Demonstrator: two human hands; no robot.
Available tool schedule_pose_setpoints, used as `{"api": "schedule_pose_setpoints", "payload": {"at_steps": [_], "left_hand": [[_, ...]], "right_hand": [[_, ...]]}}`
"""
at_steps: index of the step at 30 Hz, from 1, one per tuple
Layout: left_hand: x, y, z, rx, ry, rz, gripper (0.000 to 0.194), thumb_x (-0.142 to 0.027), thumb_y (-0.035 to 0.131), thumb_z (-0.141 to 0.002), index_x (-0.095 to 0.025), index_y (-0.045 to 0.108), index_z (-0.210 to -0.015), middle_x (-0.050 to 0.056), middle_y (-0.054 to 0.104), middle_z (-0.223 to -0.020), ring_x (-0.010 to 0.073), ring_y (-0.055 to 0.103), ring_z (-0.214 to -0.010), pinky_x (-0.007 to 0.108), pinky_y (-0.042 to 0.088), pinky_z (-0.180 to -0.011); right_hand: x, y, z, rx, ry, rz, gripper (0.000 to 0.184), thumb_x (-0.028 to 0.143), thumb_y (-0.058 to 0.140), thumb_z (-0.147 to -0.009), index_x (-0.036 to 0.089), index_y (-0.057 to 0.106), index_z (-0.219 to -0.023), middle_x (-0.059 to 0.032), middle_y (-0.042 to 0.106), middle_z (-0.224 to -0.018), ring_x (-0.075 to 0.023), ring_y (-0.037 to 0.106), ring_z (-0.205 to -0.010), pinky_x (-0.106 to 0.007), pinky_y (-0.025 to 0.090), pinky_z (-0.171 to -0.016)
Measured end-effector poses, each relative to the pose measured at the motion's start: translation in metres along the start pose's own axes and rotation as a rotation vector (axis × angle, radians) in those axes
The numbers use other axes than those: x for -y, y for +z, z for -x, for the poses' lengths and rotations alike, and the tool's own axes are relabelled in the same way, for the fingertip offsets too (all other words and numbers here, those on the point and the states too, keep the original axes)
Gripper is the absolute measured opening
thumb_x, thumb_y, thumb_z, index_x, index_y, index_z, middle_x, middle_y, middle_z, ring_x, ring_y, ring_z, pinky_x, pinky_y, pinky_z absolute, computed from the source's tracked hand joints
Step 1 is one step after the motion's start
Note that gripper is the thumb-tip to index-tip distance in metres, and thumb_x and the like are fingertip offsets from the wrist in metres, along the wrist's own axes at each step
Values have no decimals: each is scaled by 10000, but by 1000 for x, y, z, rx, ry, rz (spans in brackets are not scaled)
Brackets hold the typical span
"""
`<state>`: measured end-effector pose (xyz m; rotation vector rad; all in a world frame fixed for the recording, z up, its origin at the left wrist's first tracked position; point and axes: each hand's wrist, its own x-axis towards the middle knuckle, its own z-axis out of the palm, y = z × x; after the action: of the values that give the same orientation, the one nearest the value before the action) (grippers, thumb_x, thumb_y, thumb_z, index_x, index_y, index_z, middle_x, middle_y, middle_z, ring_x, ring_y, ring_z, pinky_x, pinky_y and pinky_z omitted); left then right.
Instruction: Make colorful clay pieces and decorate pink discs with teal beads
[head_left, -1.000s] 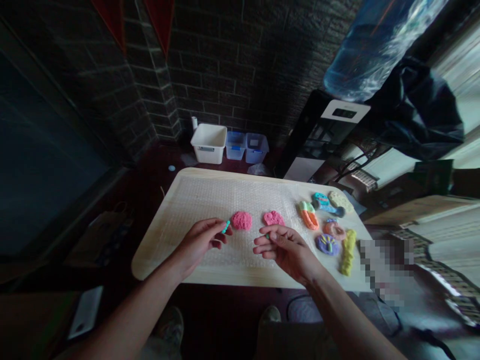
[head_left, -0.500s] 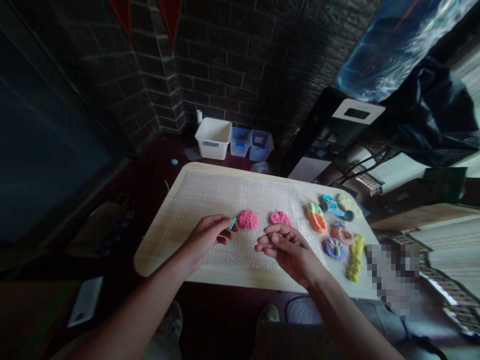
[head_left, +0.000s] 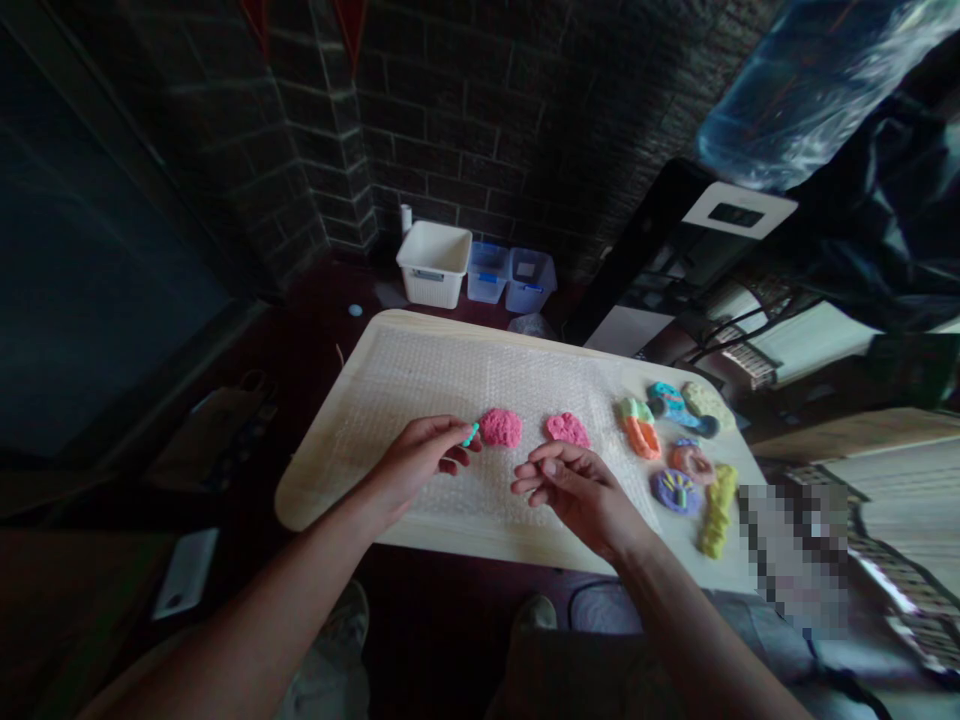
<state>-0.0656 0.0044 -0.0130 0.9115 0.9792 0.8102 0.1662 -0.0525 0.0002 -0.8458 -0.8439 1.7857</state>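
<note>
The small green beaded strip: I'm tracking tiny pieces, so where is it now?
In the head view, the small green beaded strip is in the left hand, over the bubble wrap, just left of the nearer pink lump.

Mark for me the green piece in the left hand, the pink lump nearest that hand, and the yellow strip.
Green piece (head_left: 470,435): head view, middle of its beaded length.
Pink lump (head_left: 502,428): head view, middle of its bumpy top.
Yellow strip (head_left: 719,511): head view, about halfway along it.

Dim, brighter at right; edges stretched, blurry
</note>
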Motion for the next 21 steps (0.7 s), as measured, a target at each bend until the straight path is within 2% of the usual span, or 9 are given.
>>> {"api": "schedule_pose_setpoints", "payload": {"at_steps": [3,7,9,11,13,18,21], "left_hand": [[5,0,-2,7,-15,-12,247,-405,760,-819,-158,747,-814,68,751,-887,135,618,-703,265,416,-634],[13,-1,-6,20,-24,-30,257,-410,762,-827,-154,733,-826,81,758,-921,135,620,-713,263,415,-634],[15,0,-6,26,-23,-37,263,-412,773,-824,-154,727,-837,82,758,-927,135,618,-717,262,417,-635],[17,1,-6,37,-19,-42,269,-413,786,-822,-154,724,-855,81,756,-930,137,617,-725,262,422,-638],[17,4,-6,62,-10,-54,270,-412,788,-831,-153,722,-873,81,753,-934,140,619,-738,261,431,-647],[13,15,-4,113,51,-87,262,-402,774,-859,-151,710,-901,66,733,-911,135,609,-736,258,448,-661],[12,21,-2,95,101,-140,265,-400,784,-834,-151,705,-878,47,709,-844,140,605,-715,261,455,-649]], "right_hand": [[-9,-8,-4,-27,40,-2,208,341,813,-902,165,793,-1009,-94,833,-955,-176,804,-819,-241,630,-725],[-16,-21,-9,-89,2,61,180,341,844,-871,176,776,-893,-36,787,-739,-119,718,-580,-184,528,-515],[-17,-27,-12,-129,-48,98,191,290,912,-793,177,760,-816,-2,749,-662,-94,666,-531,-167,485,-486],[-16,-32,-14,-146,-89,117,235,248,962,-714,177,747,-778,1,751,-667,-94,665,-565,-173,500,-528],[-14,-36,-15,-147,-101,110,256,251,974,-693,178,746,-782,-16,776,-719,-111,698,-637,-187,528,-587],[-11,-37,-12,-139,-53,52,275,366,887,-817,182,782,-993,-70,816,-950,-169,777,-794,-264,592,-718],[-14,-39,-10,-151,-48,86,345,450,831,-864,177,782,-1068,-88,816,-956,-183,779,-783,-289,596,-711]]}}
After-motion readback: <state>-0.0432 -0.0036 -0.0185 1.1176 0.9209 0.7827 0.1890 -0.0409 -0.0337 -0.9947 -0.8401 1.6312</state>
